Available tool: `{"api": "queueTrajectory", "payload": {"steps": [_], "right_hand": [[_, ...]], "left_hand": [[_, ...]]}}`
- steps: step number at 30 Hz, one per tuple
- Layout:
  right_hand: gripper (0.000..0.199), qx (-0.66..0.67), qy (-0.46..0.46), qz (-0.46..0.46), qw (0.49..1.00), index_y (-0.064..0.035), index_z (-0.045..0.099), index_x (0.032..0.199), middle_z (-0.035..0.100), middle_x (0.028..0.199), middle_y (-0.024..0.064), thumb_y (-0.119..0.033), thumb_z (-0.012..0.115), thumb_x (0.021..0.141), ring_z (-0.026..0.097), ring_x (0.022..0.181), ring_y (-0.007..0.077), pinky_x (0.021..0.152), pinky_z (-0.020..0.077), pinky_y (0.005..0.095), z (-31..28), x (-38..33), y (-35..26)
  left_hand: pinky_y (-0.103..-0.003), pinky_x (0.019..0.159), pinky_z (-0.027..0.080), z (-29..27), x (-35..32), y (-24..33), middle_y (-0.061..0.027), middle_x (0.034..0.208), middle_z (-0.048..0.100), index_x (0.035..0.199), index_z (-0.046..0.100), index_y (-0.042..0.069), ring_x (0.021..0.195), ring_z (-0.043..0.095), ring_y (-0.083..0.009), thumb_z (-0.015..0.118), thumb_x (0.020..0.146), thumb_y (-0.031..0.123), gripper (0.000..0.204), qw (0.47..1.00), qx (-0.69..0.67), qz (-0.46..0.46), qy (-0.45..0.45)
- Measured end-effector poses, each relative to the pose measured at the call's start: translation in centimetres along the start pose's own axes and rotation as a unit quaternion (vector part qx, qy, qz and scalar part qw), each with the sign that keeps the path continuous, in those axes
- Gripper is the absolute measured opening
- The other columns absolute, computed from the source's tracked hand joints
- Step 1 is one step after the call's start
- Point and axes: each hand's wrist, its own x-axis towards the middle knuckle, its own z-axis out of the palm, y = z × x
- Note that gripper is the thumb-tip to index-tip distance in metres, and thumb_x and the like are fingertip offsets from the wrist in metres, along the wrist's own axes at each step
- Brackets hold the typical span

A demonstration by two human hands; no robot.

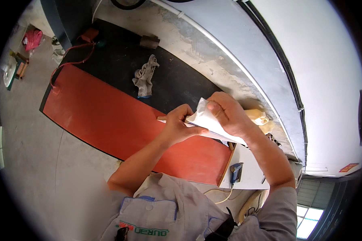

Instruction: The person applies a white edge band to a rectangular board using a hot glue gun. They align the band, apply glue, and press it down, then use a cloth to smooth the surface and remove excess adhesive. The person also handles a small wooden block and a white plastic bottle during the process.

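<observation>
Above the red mat (104,116) on the workbench, my left hand (176,126) is closed round a long, thin, flat panel (217,134), seen nearly edge-on. The thumb lies along its near side and the fingers curl over the far side. My right hand (231,116) pinches a crumpled white cloth or paper (200,113) against the upper face of the panel. Bright light washes out much of that face, so its surface is hard to make out. The panel's far right part passes behind my right wrist.
A grey work glove (146,77) and a small dark block (149,41) lie on the bench's black surface (112,52). A red cord (74,47) runs at the far left. To the right, a blue power tool (236,172) rests on a white surface, near yellowish cloths (258,117) by the wall.
</observation>
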Motion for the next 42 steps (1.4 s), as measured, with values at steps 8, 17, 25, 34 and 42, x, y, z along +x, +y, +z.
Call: {"api": "queueTrajectory", "payload": {"steps": [8,17,25,34,42], "right_hand": [[0.024,-0.189,0.040,-0.051,0.980,-0.0072,0.068,0.096,0.065,0.091,0.0094,-0.026,0.058,0.105,0.060,0.091,0.0313,0.095,0.0403,0.0437,0.7,0.6,-1.3],[0.029,-0.020,-0.011,-0.036,0.999,-0.0053,0.069,0.103,0.063,0.092,0.0084,-0.033,0.061,0.104,0.059,0.093,0.0309,0.095,0.0392,0.0428,-0.6,0.7,0.4],[0.028,-0.102,-0.011,-0.009,0.995,-0.0040,0.069,0.103,0.065,0.097,0.0102,-0.031,0.060,0.104,0.061,0.095,0.0323,0.092,0.0413,0.0434,-0.1,0.8,-0.5],[0.033,0.206,-0.081,0.104,0.970,-0.0014,0.076,0.110,0.067,0.094,0.0068,-0.031,0.074,0.097,0.062,0.093,0.0176,0.082,0.0496,0.0335,-0.8,0.1,-0.2],[0.033,0.115,-0.041,0.048,0.991,-0.0046,0.078,0.114,0.069,0.099,0.0059,-0.032,0.074,0.095,0.058,0.102,0.0223,0.090,0.0468,0.0358,-0.6,-1.2,-0.1]], "left_hand": [[-0.029,0.054,0.040,-0.6,0.0,-0.4,-0.0005,0.072,0.057,0.076,0.056,0.008,0.063,0.052,-0.0104,0.104,0.059,0.033,0.057,0.999,0.027,0.016,0.014],[-0.031,0.055,0.041,-0.2,0.2,0.5,-0.0023,0.072,0.057,0.077,0.055,0.008,0.064,0.053,-0.0134,0.104,0.060,0.033,0.058,1.000,0.019,-0.012,0.005],[-0.030,0.056,0.041,-0.8,0.2,0.4,-0.0011,0.073,0.057,0.079,0.055,0.008,0.066,0.053,-0.0117,0.104,0.061,0.031,0.057,0.999,0.043,-0.029,-0.010],[-0.027,0.057,0.041,-0.4,-0.9,-0.5,0.0018,0.077,0.056,0.084,0.055,0.009,0.068,0.051,-0.0069,0.103,0.066,0.029,0.055,1.000,-0.009,0.026,-0.014],[-0.027,0.078,0.055,-0.5,-1.9,0.9,-0.0026,0.102,0.073,0.103,0.066,0.006,0.091,0.067,-0.0090,0.100,0.070,0.015,0.049,0.998,-0.051,-0.045,-0.017]]}}
